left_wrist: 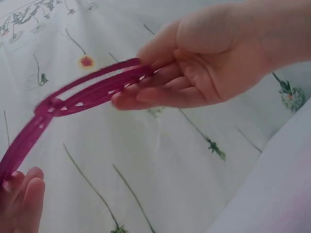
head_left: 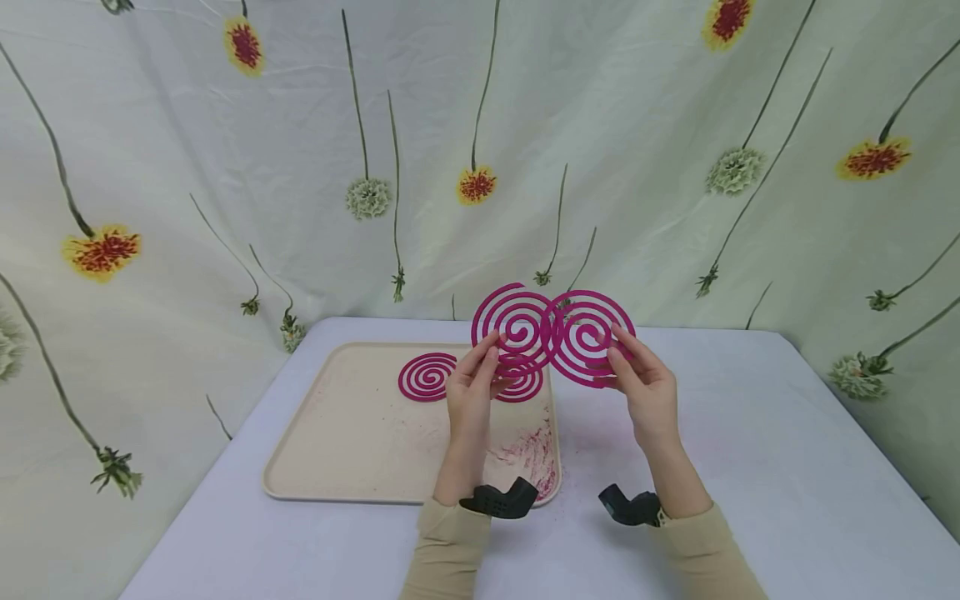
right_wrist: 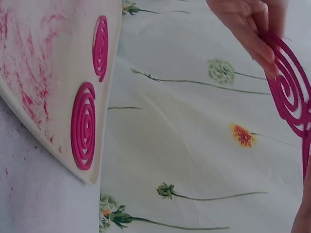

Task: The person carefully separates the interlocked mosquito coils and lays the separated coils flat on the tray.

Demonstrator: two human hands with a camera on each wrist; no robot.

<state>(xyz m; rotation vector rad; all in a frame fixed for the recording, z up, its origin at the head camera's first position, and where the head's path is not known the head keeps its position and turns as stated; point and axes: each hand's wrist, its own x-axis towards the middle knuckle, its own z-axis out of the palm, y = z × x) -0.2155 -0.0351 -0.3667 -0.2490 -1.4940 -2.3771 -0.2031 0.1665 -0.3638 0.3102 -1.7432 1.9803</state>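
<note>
Two magenta mosquito coils are held up over the table, overlapping at their neighbouring edges. My left hand (head_left: pixel 470 396) pinches the left coil (head_left: pixel 517 334) near its lower left side, thumb in front. The right coil (head_left: pixel 589 336) is pinched at its right side by my right hand (head_left: pixel 651 392). In the left wrist view the right hand (left_wrist: pixel 194 73) has its thumb above the coil and fingers beneath. Two more coils lie flat on the tray: a left one (head_left: pixel 427 377) and a right one (right_wrist: pixel 84 126), partly hidden behind my left hand in the head view.
The beige tray (head_left: pixel 352 433) lies on the white-covered table (head_left: pixel 750 433), left of centre, with magenta smears and crumbs at its right end. Behind the table hangs a flower-print cloth (head_left: pixel 637 125). Black wrist devices (head_left: pixel 498 500) sit at both cuffs.
</note>
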